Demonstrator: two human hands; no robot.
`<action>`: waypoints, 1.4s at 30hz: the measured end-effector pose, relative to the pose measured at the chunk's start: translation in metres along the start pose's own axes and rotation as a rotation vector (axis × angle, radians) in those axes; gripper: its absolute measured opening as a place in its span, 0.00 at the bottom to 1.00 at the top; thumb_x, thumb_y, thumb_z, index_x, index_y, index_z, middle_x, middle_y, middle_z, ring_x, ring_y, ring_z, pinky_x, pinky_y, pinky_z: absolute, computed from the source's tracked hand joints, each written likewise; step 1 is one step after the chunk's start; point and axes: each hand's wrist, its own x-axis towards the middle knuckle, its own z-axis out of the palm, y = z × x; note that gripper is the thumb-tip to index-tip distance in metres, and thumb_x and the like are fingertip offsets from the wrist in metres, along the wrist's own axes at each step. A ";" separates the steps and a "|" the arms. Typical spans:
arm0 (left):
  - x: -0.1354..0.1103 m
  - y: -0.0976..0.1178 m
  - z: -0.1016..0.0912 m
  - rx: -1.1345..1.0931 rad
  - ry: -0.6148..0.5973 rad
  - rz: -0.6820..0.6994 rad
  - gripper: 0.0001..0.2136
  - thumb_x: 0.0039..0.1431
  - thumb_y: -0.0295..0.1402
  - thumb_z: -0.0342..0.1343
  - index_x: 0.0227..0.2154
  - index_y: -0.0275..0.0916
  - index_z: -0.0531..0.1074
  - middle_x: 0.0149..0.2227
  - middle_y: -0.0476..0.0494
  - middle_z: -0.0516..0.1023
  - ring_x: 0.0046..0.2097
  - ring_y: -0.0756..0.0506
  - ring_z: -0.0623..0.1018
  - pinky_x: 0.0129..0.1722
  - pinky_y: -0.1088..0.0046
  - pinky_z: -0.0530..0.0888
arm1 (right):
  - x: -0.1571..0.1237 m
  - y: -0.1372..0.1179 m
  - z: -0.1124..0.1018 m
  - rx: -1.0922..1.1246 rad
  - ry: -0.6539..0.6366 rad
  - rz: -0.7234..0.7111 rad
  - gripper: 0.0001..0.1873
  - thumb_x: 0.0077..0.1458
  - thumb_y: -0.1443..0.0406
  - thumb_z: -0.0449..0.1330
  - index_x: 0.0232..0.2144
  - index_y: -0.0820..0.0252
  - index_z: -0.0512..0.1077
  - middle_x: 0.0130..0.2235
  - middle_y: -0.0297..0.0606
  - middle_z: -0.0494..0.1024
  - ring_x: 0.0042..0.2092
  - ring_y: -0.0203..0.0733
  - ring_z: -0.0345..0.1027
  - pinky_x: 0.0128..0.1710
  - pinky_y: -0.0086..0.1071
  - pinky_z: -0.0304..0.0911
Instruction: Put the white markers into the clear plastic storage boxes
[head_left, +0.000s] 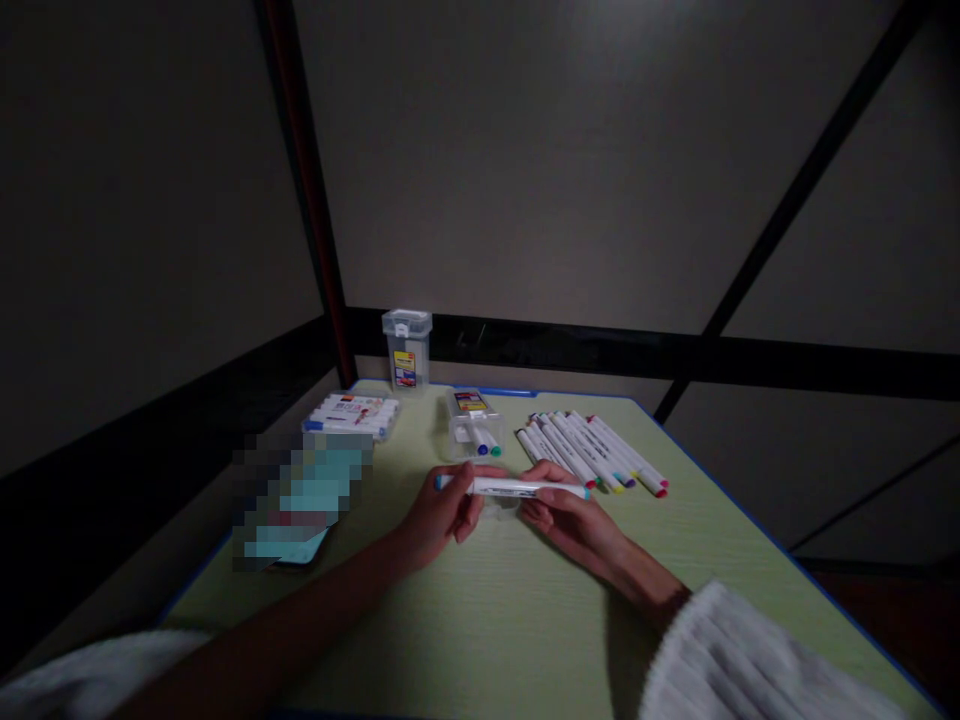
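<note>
A white marker [512, 487] with a blue cap at each end lies level above the pale green table [480, 610]. My left hand [442, 515] pinches its left end and my right hand [574, 520] pinches its right end. Just behind the marker lies a clear plastic box [471, 425] on its side with two markers in it. A row of several white markers [592, 452] with coloured caps lies to the right of that box.
A closed clear box [406, 347] stands upright at the table's far edge. A pack of several markers [352, 414] lies at the far left, with a blurred flat object [300, 495] in front of it. Dark walls and poles surround the table.
</note>
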 end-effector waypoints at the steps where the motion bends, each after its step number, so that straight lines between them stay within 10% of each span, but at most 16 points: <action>1: 0.000 0.000 0.001 0.003 0.011 0.011 0.30 0.46 0.53 0.49 0.40 0.28 0.71 0.09 0.58 0.57 0.10 0.58 0.52 0.11 0.79 0.47 | 0.000 0.000 0.000 -0.002 0.002 -0.003 0.06 0.39 0.67 0.63 0.26 0.62 0.73 0.16 0.27 0.62 0.20 0.28 0.49 0.22 0.25 0.48; 22: -0.001 -0.002 0.004 -0.061 -0.099 -0.004 0.18 0.45 0.33 0.57 0.40 0.29 0.72 0.13 0.55 0.62 0.16 0.57 0.60 0.17 0.79 0.53 | 0.004 0.003 0.005 0.014 0.039 -0.046 0.04 0.42 0.66 0.62 0.22 0.61 0.69 0.12 0.25 0.59 0.17 0.27 0.46 0.20 0.24 0.45; 32: -0.003 0.011 0.005 -0.157 0.048 0.012 0.21 0.48 0.51 0.49 0.28 0.34 0.68 0.10 0.59 0.58 0.10 0.59 0.51 0.12 0.81 0.45 | 0.020 0.012 0.037 -0.033 0.092 -0.212 0.04 0.40 0.67 0.61 0.21 0.61 0.67 0.12 0.25 0.61 0.18 0.28 0.47 0.20 0.25 0.42; 42: -0.004 0.006 0.007 -0.127 -0.052 0.019 0.14 0.50 0.44 0.50 0.28 0.36 0.64 0.12 0.58 0.63 0.10 0.58 0.56 0.09 0.83 0.51 | 0.020 0.023 0.037 -0.016 0.152 -0.195 0.18 0.48 0.57 0.59 0.16 0.59 0.57 0.08 0.21 0.53 0.13 0.27 0.37 0.15 0.26 0.33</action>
